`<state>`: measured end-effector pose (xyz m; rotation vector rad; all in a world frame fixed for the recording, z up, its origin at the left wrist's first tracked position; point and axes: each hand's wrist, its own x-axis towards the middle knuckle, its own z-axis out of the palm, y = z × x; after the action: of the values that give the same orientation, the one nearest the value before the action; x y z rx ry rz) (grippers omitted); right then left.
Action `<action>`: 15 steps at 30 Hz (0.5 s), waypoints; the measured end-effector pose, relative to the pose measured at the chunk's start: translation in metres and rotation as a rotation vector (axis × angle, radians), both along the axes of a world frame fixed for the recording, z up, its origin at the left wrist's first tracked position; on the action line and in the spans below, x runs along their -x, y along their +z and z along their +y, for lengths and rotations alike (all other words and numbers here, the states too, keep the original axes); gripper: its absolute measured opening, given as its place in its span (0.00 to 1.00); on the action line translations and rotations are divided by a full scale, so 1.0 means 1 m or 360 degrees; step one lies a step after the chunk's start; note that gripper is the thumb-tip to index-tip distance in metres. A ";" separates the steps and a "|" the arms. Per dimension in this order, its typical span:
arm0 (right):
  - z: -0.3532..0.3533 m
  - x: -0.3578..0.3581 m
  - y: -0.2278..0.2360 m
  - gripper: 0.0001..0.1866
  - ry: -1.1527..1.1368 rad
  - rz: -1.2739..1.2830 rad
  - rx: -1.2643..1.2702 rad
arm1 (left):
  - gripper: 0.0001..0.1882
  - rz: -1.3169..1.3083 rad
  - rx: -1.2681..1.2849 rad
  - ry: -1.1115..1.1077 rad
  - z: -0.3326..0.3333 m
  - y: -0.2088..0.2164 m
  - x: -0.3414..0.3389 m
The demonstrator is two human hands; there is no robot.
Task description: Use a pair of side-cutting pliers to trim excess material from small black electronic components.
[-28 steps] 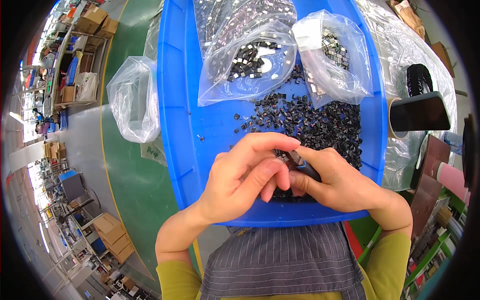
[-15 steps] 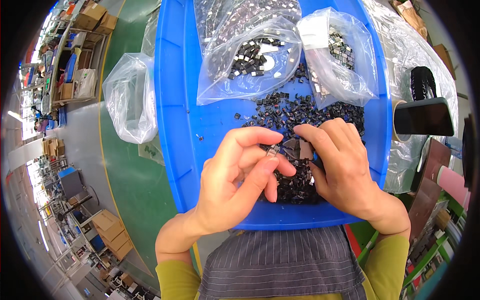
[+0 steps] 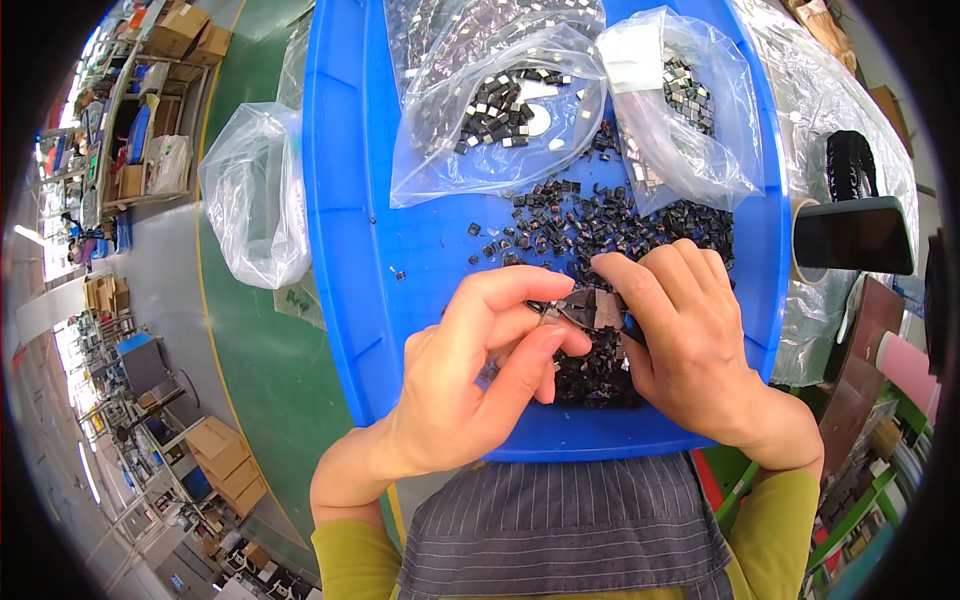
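Over a blue tray (image 3: 345, 230), my left hand (image 3: 460, 390) pinches a tiny dark-and-silver part (image 3: 548, 311) between thumb and fingers. My right hand (image 3: 690, 345) is closed round a small hand tool with a dark curved tip and a brownish-grey flat piece (image 3: 607, 310). The tool's tip meets the part at my left fingertips; its handle is mostly hidden in my palm. Many small black pieces (image 3: 570, 225) lie loose in the tray beyond and beneath my hands.
Clear plastic bags of black-and-silver parts, one in the middle (image 3: 440, 170) and one at the right (image 3: 725, 150), lie in the tray's far half. Left of the tray hangs another clear bag (image 3: 255, 220). A phone (image 3: 855, 236) stands by a tape roll at the right.
The tool's tip has come left against the part in my left fingers. My right hand has moved only slightly, and both hands keep their grips.
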<state>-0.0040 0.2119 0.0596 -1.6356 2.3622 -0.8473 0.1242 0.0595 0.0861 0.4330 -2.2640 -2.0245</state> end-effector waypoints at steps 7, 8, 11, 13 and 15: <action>0.000 -0.002 -0.004 0.26 -0.0014 0.0036 -0.0018 | 0.13 0.0003 0.0113 -0.0028 -0.001 -0.003 0.000; 0.000 -0.002 -0.002 0.25 -0.0010 0.0028 -0.0025 | 0.13 0.0006 0.0099 -0.0028 -0.001 -0.004 0.000; 0.000 -0.003 -0.005 0.22 -0.0018 0.0056 -0.0006 | 0.13 0.0003 0.0128 -0.0040 -0.001 -0.003 -0.001; 0.000 -0.004 -0.007 0.20 -0.0029 0.0092 0.0022 | 0.13 -0.0016 0.0100 -0.0034 0.000 -0.001 0.000; 0.000 -0.005 -0.007 0.17 -0.0035 0.0104 0.0010 | 0.13 -0.0035 0.0073 -0.0026 0.000 0.000 0.000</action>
<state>0.0013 0.2123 0.0525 -1.6673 2.4277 -0.8186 0.1239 0.0595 0.0859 0.4363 -2.3289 -1.9809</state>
